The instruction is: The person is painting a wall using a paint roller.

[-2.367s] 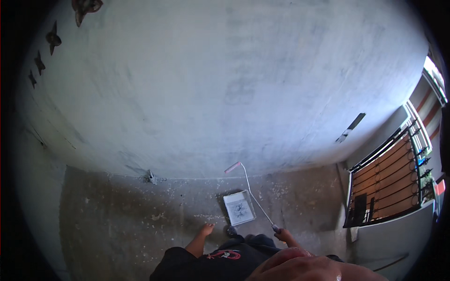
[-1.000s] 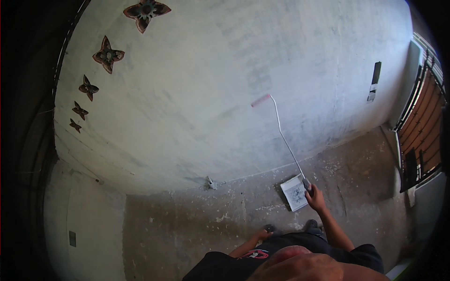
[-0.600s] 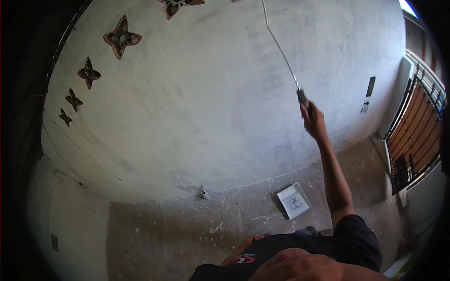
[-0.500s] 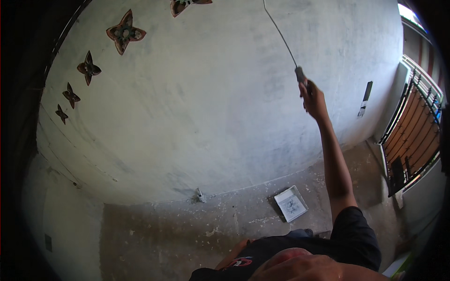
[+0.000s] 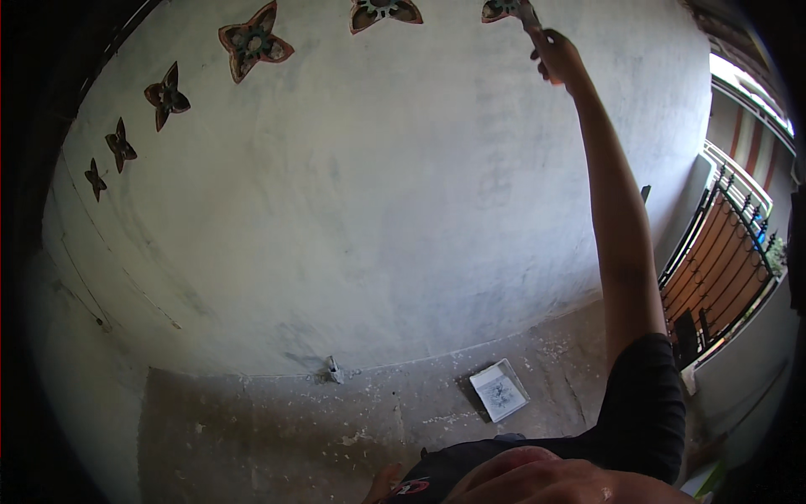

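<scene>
Grey plaster wall (image 5: 403, 210) fills the view; the right hand (image 5: 558, 57), raised high near the star-shaped vents (image 5: 252, 42), has its fingers clamped on what seems a roller handle (image 5: 529, 15). Left hand unseen.

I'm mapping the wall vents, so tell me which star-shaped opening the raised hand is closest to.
The rightmost star-shaped vent, cut off by the picture's top edge. The right hand reaches just beside it, its grip around a dark handle; the other stars run off to the left.

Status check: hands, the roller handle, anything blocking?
Right hand raised high, gripping roller handle at wall top. Left hand low, barely visible. Nothing blocking.
</scene>
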{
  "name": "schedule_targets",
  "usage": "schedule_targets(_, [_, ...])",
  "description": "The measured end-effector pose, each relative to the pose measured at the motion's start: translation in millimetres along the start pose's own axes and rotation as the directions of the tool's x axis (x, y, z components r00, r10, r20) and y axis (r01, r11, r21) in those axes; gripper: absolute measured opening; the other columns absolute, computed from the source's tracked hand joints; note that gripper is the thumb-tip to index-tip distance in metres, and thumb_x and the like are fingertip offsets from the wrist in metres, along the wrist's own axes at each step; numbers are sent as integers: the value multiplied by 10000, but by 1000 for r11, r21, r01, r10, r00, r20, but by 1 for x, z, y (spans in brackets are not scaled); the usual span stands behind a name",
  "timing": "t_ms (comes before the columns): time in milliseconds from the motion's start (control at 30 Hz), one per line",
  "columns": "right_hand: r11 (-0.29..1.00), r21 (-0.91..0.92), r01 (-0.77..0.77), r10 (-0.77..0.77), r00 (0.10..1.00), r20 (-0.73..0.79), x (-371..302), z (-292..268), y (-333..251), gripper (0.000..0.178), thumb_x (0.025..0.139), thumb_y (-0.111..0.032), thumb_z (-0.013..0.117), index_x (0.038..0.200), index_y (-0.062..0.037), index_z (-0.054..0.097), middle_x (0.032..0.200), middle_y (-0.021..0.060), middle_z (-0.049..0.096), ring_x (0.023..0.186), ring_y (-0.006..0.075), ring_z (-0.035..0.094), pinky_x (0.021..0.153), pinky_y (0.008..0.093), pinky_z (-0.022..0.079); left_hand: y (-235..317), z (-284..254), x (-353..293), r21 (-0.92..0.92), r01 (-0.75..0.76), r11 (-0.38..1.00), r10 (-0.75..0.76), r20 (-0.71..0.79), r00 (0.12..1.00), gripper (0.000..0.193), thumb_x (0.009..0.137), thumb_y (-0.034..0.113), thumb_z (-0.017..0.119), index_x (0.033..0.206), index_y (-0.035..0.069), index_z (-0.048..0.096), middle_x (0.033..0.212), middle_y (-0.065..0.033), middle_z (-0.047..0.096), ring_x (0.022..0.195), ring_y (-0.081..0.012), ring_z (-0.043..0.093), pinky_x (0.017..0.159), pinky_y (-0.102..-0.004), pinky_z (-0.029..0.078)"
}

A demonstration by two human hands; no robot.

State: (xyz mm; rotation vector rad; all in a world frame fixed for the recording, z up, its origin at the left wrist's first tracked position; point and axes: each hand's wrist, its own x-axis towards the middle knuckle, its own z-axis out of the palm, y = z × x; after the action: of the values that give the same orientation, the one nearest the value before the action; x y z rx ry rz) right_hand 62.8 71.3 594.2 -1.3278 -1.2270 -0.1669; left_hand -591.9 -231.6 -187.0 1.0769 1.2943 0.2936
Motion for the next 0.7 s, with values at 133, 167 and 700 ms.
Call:
schedule_targets(133, [998,25,53,-53,998,34,40,20,-39,539,905,-526,529,1027,-5,585,725,70,601,454,107,498,413,264,415,34,6,-4,-81,-106,991,94,-138,986,485,873,474,566,1094,45,609,902,-104,638,773,-218,599,724,-349,470])
schedule_targets(167, [997,55,55,-58,997,53,64,17,-36,495,913,-535,498,1053,-66,568,677,64,561,448,123,480,399,289,404,30,9,2,-90,-218,972,195,-210,958,445,873,420,574,1120,50,589,907,-88,634,772,-229,601,706,-352,470])
schedule_targets(700, [929,138,-344,343,939,30,112,22,6,678,827,-762,408,832,-88,478,566,45,340,484,185,347,424,389,276,-88,44,39,653,-475,590,614,18,789,445,854,369,580,1154,41,560,924,-93,642,811,-259,613,712,-384,480])
